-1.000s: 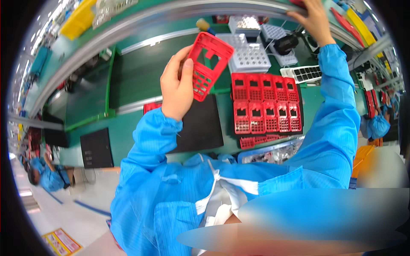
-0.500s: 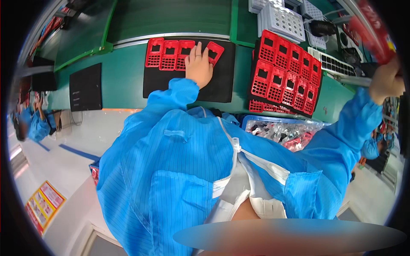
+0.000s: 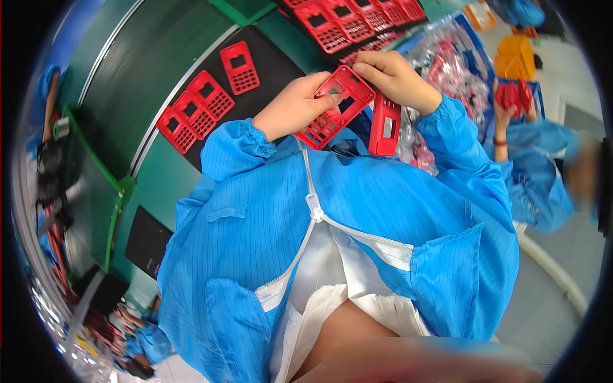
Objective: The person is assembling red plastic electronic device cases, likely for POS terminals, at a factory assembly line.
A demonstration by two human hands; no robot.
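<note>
In front of my chest, my left hand [image 3: 297,105] grips a red plastic device casing [image 3: 348,96] with a rectangular window and a grid of key holes. The thumb lies across its face. My right hand [image 3: 402,80] holds a second red casing [image 3: 385,127], which hangs down edge-on below the fingers. Its fingertips are at the upper corner of the first casing; whether they also grip it I cannot tell. On a black mat [image 3: 271,54] beyond my left hand lie several more red casings [image 3: 207,96], three side by side and one apart [image 3: 240,69].
Rows of red casings [image 3: 354,25] lie at the top, beyond my hands. A blue bin [image 3: 469,29] with clear-bagged parts stands beside my right arm. Another person [image 3: 536,166] at the right holds red parts. A green-framed panel [image 3: 96,185] stands at the left.
The view has turned. My left hand has left the mat and now holds a casing. My right hand, earlier far right by a blurred red thing, has come in to my chest with a casing.
</note>
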